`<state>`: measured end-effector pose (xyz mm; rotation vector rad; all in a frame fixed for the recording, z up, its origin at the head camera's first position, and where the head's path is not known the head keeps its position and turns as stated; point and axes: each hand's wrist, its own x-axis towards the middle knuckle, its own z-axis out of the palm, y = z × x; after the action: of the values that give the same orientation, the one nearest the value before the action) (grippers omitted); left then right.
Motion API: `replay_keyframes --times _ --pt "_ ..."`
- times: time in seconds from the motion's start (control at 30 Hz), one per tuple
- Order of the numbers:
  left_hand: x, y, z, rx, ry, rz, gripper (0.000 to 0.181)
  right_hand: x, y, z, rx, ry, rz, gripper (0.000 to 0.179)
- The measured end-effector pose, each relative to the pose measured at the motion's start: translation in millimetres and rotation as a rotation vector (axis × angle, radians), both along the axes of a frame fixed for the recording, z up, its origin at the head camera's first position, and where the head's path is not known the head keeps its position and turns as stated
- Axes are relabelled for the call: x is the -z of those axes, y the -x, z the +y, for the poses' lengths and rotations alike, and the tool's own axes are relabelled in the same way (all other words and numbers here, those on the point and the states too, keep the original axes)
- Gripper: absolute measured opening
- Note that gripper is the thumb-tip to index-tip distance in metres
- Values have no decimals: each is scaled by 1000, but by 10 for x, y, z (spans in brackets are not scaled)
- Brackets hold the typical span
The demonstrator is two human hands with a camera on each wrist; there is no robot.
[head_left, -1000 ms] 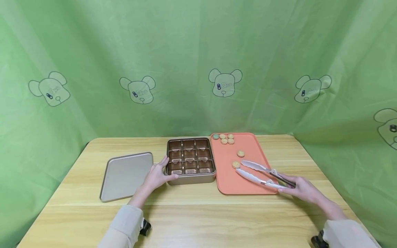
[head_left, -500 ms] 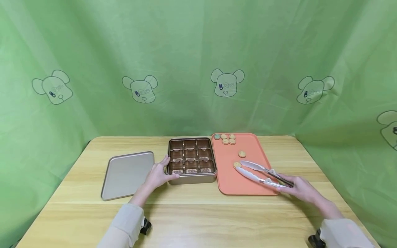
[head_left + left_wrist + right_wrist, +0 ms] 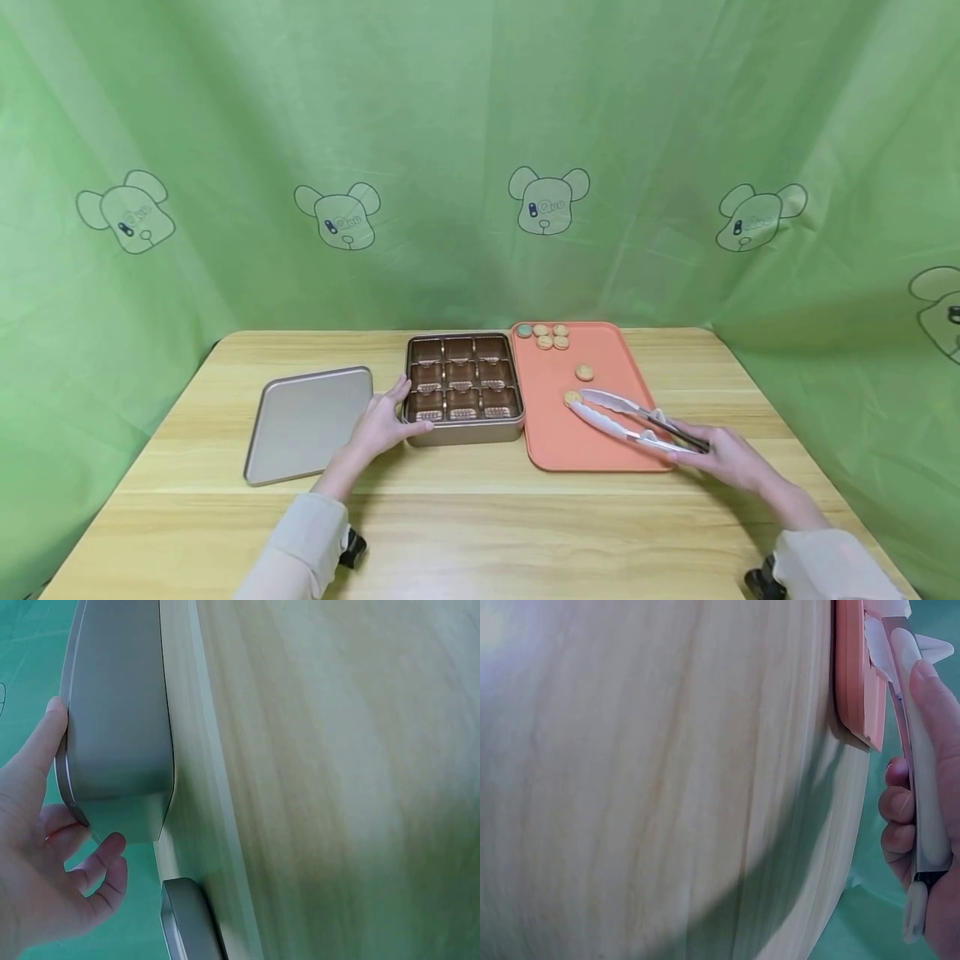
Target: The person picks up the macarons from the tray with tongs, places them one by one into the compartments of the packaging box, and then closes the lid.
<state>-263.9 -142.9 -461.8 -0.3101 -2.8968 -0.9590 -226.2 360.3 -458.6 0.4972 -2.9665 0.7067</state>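
Note:
My left hand [image 3: 378, 427] holds the near left corner of a square metal tin [image 3: 465, 435], thumb on the front rim and fingers at the left side. A brown plastic insert [image 3: 460, 372] divided into several compartments sits in the tin; no sweets show in it. In my right hand [image 3: 731, 457] is a pair of tongs [image 3: 609, 428] with white tips, held over the coral tray [image 3: 555, 446]. The tong tips stand spread beside a cream-coloured macaron [image 3: 572, 398], the lower tip at or touching its edge. The right wrist view shows my fingers round the tongs' handle [image 3: 928, 780].
Another macaron [image 3: 584, 372] lies behind the tongs. Several cream macarons [image 3: 545, 342] and a green macaron [image 3: 524, 331] cluster at the tray's far left corner. A flat metal lid [image 3: 307, 425] lies left of the tin. A green curtain [image 3: 450, 275] hangs behind the wooden table [image 3: 480, 533].
The tongs have shifted very slightly left relative to the tray, and the lower tip now overlaps the near macaron's edge. The left hand and tin keep their place; the head view has moved a little.

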Motion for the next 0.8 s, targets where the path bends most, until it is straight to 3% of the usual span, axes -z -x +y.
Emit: replay_keyframes --times 0.43,0.8 --pt "-20 15 -1 17 -25 -22 92 -8 -44 -13 -4 78 0 58" --pt "-3 32 -21 31 -41 -22 90 -102 -56 -96 -67 145 22 54"
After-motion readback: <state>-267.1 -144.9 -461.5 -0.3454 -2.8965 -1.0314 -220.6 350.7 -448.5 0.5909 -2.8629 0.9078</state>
